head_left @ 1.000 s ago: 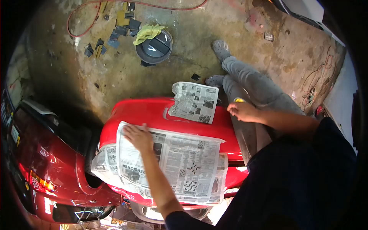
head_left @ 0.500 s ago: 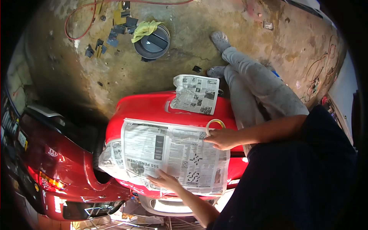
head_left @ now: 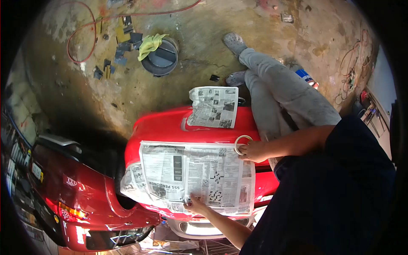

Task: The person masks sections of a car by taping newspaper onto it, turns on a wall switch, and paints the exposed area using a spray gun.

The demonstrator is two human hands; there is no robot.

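A sheet of newspaper (head_left: 199, 170) lies spread over a red car panel (head_left: 165, 123). My right hand (head_left: 254, 151) is at its upper right edge, fingers closed around a roll of masking tape (head_left: 238, 142) that stands out as a pale ring. Lower down, my left hand (head_left: 196, 206) rests on the sheet near its bottom edge, with fingers apart and fingertips touching the paper. Another, smaller piece of newspaper (head_left: 215, 106) sits at the panel's upper edge. A crumpled newspaper part (head_left: 131, 180) hangs at the left corner.
A dark red car (head_left: 80, 191) stands close on the left. On the stained concrete floor are a bucket (head_left: 159, 68) with a yellow-green cloth (head_left: 149, 44), several scattered sanding pads (head_left: 121, 49), a red hose (head_left: 94, 32) and a blue can (head_left: 304, 75) behind my legs.
My left hand has slid to the right along the lower part of the newspaper. My right hand has turned the tape roll slightly. The whole view has shifted a little.
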